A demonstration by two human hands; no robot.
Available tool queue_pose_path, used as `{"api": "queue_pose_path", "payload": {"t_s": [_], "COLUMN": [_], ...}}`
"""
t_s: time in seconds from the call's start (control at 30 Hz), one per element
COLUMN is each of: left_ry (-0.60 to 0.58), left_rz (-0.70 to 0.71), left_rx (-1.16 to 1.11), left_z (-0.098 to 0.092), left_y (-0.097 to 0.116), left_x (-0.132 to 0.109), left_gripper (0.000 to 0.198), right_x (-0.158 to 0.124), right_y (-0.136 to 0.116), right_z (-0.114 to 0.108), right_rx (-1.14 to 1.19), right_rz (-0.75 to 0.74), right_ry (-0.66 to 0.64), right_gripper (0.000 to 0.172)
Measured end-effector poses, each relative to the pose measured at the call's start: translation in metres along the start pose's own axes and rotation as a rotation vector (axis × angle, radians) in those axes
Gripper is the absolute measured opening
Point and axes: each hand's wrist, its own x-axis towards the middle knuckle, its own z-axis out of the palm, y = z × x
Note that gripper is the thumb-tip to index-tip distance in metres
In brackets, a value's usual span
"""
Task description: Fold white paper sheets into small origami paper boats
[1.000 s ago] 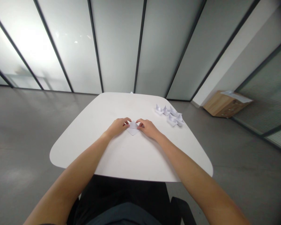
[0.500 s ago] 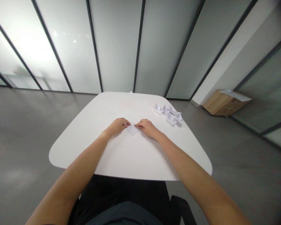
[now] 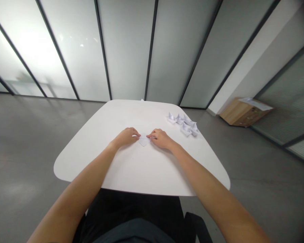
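A small folded sheet of white paper (image 3: pixel 143 140) lies on the white table (image 3: pixel 131 168), one corner pointing toward me. My left hand (image 3: pixel 128 136) pinches its left side between thumb and fingers. On the opposite side, my right hand (image 3: pixel 159 137) is closed on the paper's right edge with thumb and index finger. A crease line runs across the paper between the two hands. The fingers cover both side corners of it.
Several folded white paper shapes (image 3: pixel 188 129) stand grouped near the table's right edge. A wooden cabinet (image 3: pixel 244 112) with papers on top sits on the floor to the right. Frosted glass panels (image 3: pixel 126 50) rise behind the table.
The fingertips have shifted slightly on the paper, and more of its upper part now shows between the hands. The folded shapes at the right have stayed in place.
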Motion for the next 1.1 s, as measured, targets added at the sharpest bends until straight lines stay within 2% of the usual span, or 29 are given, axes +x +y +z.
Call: {"api": "queue_pose_path", "payload": {"t_s": [0.13,0.23,0.37,0.43,0.6,0.8,0.97,1.03,1.1], "left_ry": [0.075,0.083,0.087,0.090,0.096,0.113,0.118,0.101,0.063], "left_rz": [-0.111,-0.124,-0.169,-0.204,-0.252,-0.248,-0.187,-0.174,-0.155], "left_rx": [0.029,0.021,-0.053,-0.095,-0.232,-0.332,-0.335,-0.280,-0.212], "left_z": [0.006,0.008,0.011,0.012,0.016,0.016,0.015,0.013,0.009], "left_y": [0.010,0.014,0.015,0.016,0.013,0.010,0.008,0.008,0.009], "left_x": [0.002,0.003,0.003,0.004,0.005,0.004,0.003,0.003,0.004], "left_gripper": [0.020,0.014,0.021,0.030,0.046,0.050,0.061,0.056,0.038], "right_x": [-0.001,0.000,0.002,0.003,0.003,0.003,0.002,0.002,0.003], "right_y": [-0.006,-0.009,-0.014,-0.016,-0.018,-0.019,-0.020,-0.020,-0.020], "right_z": [-0.001,0.001,0.003,0.004,0.007,0.010,0.011,0.011,0.012], "right_rx": [0.015,0.023,0.033,0.052,0.105,0.155,0.373,0.474,0.536], "right_rz": [0.005,-0.011,-0.008,0.027,0.102,0.153,0.159,0.136,0.112], "right_ry": [0.038,0.075,0.089,0.097,0.109,0.085,0.141,0.175,0.209], "right_gripper": [0.023,0.022,0.020,0.025,0.052,0.061,0.067,0.066,0.061]}}
